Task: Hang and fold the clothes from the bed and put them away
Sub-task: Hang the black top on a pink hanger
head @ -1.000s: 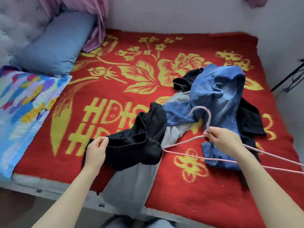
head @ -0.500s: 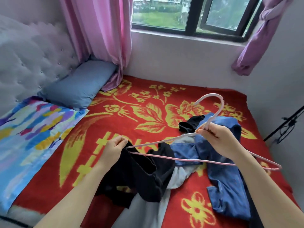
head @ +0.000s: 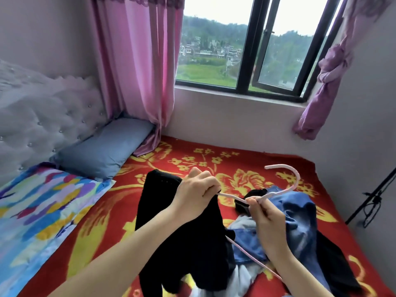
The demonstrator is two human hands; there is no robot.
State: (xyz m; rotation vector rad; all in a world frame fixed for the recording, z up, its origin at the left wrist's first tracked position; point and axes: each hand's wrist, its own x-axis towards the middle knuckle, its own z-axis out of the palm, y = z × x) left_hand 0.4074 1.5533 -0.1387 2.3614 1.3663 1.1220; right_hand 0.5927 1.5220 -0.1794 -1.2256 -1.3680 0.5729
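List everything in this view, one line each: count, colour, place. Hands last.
hanger: one, pink, held up between both hands
black garment: one, black, hanging from the left hand
denim garment: one, blue, crumpled on the blanket, right
pale garment: one, grey-white, under the denim garment
dark clothes: count unclear, black, beneath the denim garment
blanket: one, red and yellow, spread under the clothes
pillow: one, grey-blue, against the headboard
patterned cloth: one, multicoloured, left of the blanket
headboard: one, pale grey, left
curtains: two, pink left of window, purple knotted right
window: one, black frame, far wall
stand: one, black, right edge
left hand: one, grips black garment at hanger's end
right hand: one, pinches hanger below its hook
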